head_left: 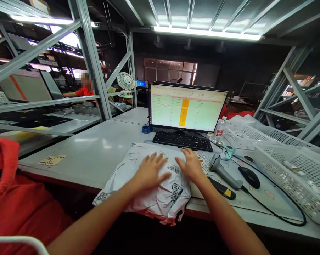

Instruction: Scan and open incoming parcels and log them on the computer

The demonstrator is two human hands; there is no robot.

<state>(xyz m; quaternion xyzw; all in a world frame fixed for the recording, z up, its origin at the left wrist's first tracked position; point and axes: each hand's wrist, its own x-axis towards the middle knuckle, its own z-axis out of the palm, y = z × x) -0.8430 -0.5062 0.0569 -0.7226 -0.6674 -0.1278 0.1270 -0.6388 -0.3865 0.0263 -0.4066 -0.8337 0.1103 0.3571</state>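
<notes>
A white plastic mailing bag with printed labels and a barcode lies at the table's front edge, its near end hanging a little over. My left hand rests flat on top of it with the fingers spread. At the bag's far right side, my right hand touches it with fingers apart. Just right of my right forearm are a grey barcode scanner and a black and yellow box cutter. The bag's contents are hidden.
A monitor and a black keyboard stand behind the bag. To the right lie a mouse, a cable and white plastic baskets. Blue tape sits left of the keyboard. Metal shelf posts flank the table; a person in red is far left.
</notes>
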